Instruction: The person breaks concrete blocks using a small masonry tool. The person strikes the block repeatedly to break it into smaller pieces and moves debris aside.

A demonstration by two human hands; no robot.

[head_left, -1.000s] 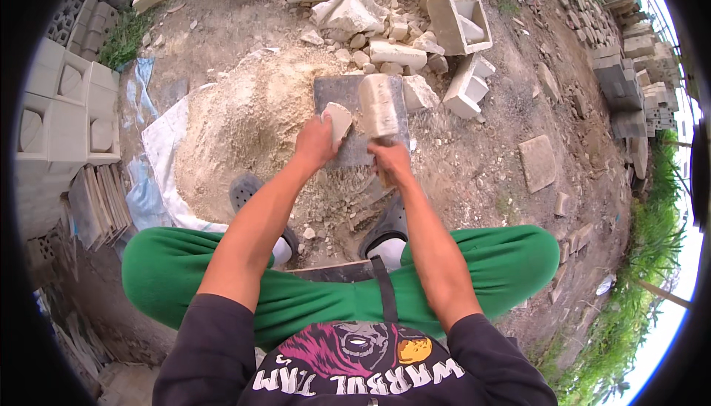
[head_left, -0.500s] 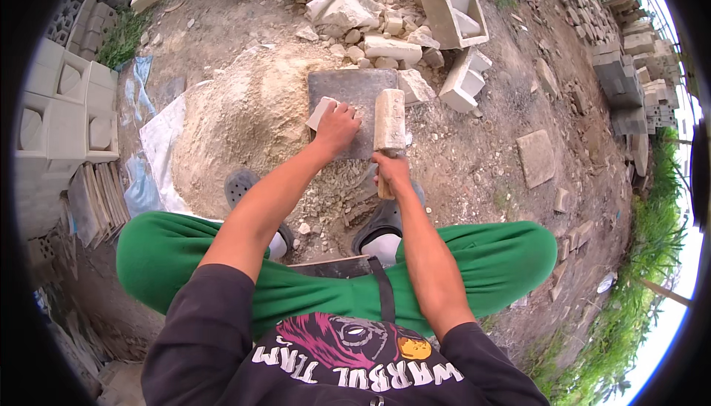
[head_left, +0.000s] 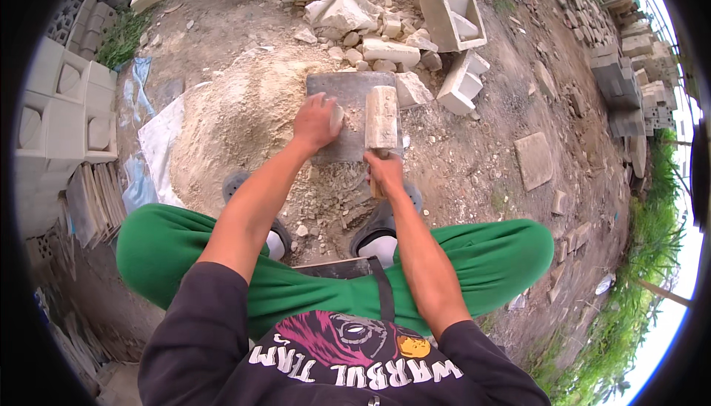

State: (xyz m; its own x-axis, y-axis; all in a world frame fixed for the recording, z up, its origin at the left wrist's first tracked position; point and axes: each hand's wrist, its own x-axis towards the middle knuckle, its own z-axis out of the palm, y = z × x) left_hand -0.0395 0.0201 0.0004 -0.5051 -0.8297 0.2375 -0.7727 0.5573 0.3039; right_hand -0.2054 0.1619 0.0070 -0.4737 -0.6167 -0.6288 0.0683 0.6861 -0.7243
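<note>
My left hand is closed round a small pale piece of stone, most of which my fingers hide. It sits over the left part of a flat grey slab on the ground. Pale crumbs lie on the slab between my hands. My right hand, at the slab's lower right, grips the handle of a mallet. The mallet's thick, dusty, pale head is over the right side of the slab; I cannot tell if it touches.
A heap of pale powder rises left of the slab. Beyond it lie broken stones and cracked hollow blocks. Pale blocks are stacked at the far left. A flat stone lies to the right. My shoes flank the rubble.
My left hand has shifted left and turned, so the pale piece now shows at its right side instead of its left. The mallet has moved slightly left.
</note>
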